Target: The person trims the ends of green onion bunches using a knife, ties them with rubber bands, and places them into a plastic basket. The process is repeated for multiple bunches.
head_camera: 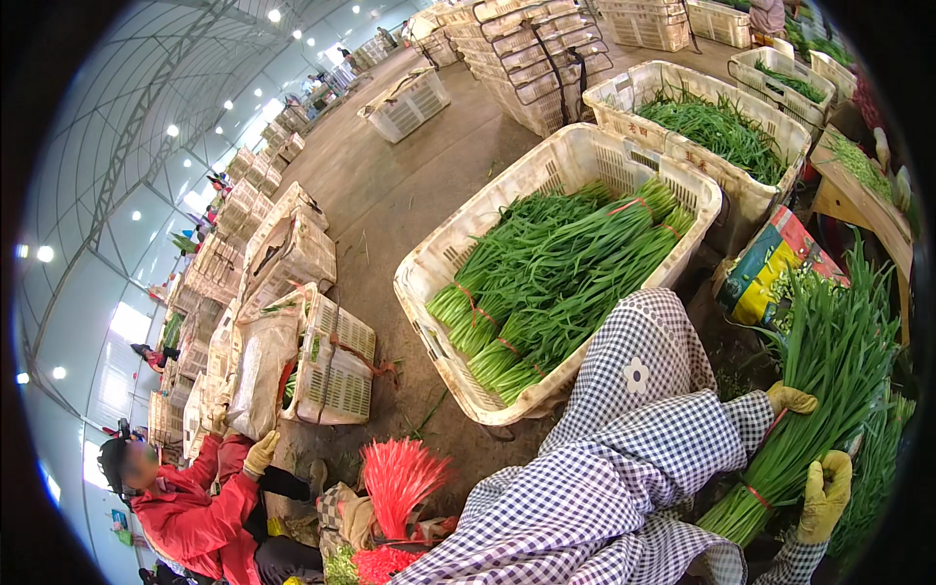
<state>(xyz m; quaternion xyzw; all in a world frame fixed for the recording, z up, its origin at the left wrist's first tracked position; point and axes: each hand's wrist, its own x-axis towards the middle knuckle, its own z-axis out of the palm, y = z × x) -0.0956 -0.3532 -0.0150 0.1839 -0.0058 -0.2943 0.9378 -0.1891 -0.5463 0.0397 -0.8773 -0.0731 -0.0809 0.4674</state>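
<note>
My left hand [792, 398], in a yellowish glove, grips a long bundle of green garlic chives [812, 365] at the right. A red tie [759, 498] goes around its pale stalks, and another red strip shows by my left hand. Beside the stalks is my gloved right hand [826, 497], fingers curled with a gap inside the curl and nothing visible in it. More loose chives [874, 468] lie beyond it, towards the right rim. Left of my knees, a large dirty-white plastic crate [468, 245] holds several chive bundles [563, 270] with red ties.
Red plastic strips [398, 482] stand near my checked apron. A co-worker [190, 512] in a red jacket sits at lower left by a crate [340, 365] with plastic sheeting. Another crate of greens [731, 117] stands at upper right, near a wooden board [863, 197]. Stacked crates [526, 51] stand behind.
</note>
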